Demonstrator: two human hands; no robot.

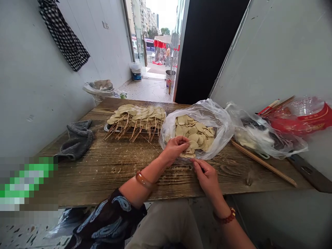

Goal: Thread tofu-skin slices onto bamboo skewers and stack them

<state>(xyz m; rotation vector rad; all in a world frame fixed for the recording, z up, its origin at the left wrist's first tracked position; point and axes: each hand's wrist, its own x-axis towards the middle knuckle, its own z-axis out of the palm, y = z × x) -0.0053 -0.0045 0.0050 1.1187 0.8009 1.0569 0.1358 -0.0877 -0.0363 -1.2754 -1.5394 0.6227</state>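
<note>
Bag [223, 121]: clear thin plastic, wide open, on the table [116, 180]; loose slices [198, 129] are piled inside.
L hand [176, 147]: at near edge of bag, thumb + fingers pinching a few held slices [192, 145].
R hand [206, 175]: just before the bag, fingertips closed on a thin stick [194, 156]; most of it is hidden, can't tell length.
Slices: prob. light, soft, bendy, maybe bit slippery; thin, so may tear. Best hold = flat faces, w/ gentle press.
Stick: prob. light + stiff, but may snap; hold low, away from the tip.
Tray [105, 128]: left of bag, under skewered slices [140, 112].
Spare sticks [264, 163]: right of bag, lying side by side.
</note>
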